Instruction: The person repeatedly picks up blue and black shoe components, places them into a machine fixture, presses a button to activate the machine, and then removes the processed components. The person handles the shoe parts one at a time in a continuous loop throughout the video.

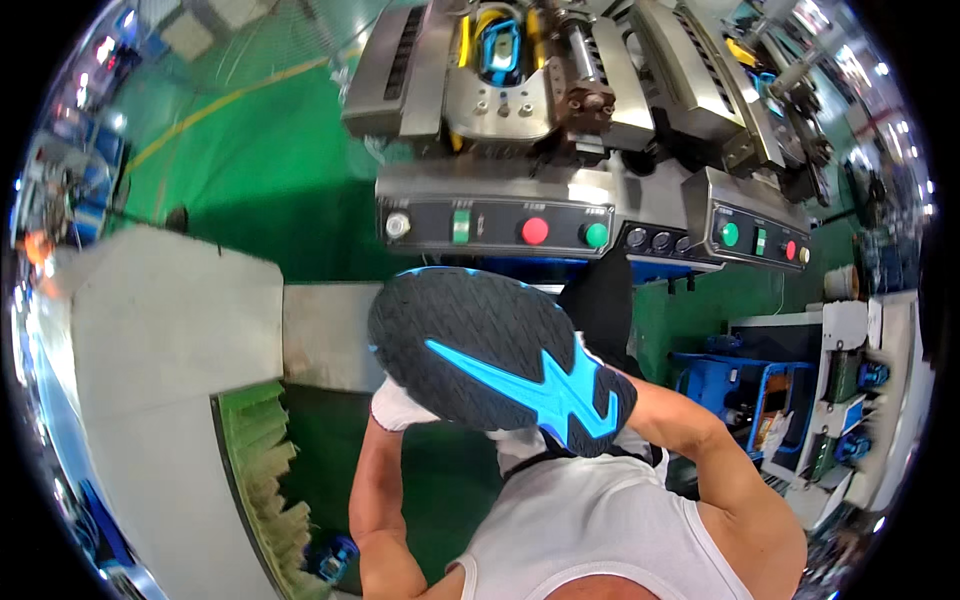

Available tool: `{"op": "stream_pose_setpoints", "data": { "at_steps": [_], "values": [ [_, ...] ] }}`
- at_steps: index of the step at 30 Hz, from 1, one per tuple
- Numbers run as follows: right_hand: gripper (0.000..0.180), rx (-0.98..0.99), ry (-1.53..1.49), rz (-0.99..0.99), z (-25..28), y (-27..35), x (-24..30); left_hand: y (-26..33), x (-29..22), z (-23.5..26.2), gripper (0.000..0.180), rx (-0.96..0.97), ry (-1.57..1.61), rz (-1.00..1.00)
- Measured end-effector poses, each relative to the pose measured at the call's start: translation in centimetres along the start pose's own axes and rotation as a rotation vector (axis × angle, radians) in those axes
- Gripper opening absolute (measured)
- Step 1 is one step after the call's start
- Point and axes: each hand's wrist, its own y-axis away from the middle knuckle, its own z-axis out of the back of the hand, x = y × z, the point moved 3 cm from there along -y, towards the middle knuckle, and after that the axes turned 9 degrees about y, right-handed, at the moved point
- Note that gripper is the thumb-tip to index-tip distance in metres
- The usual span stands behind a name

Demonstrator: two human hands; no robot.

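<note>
A shoe is held up in front of my chest, its sole turned toward me. The sole is black with a fine zigzag tread and a bright blue inlay running to the heel. My left hand, in a white glove, grips the toe end from its lower left edge; the fingers go out of sight behind the sole. At the heel, my right hand holds on from the right, with only a sliver of white glove showing. The upper of the shoe is hidden.
Ahead stands a metal machine with a control panel of coloured buttons; a second panel is to its right. A pale table lies left, beside a green brush-like strip. Blue crates and a shelf stand right.
</note>
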Motion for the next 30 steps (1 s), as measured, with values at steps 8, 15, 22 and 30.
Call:
{"op": "stream_pose_setpoints", "data": {
  "at_steps": [8, 15, 22, 30],
  "values": [
    [0.08, -0.072, -0.233, 0.701, 1.7, 12.2, 7.0, -27.8, -17.1, -5.6, 0.06, -0.042, -1.132, -0.577],
    [0.087, -0.471, -0.037, 0.992, 8.4, 19.8, 4.3, -48.5, -14.9, -2.0, 0.097, -0.405, -1.44, -0.16],
    [0.06, -0.573, -1.006, 0.926, 9.3, 22.8, -0.4, -55.9, -13.7, 0.5, 0.073, -0.461, -1.53, -0.055],
    [0.081, -0.503, -0.461, 0.957, 4.3, 22.0, 5.5, -44.1, -23.4, 0.2, 0.063, -0.566, -1.125, -0.381]
  ]
}}
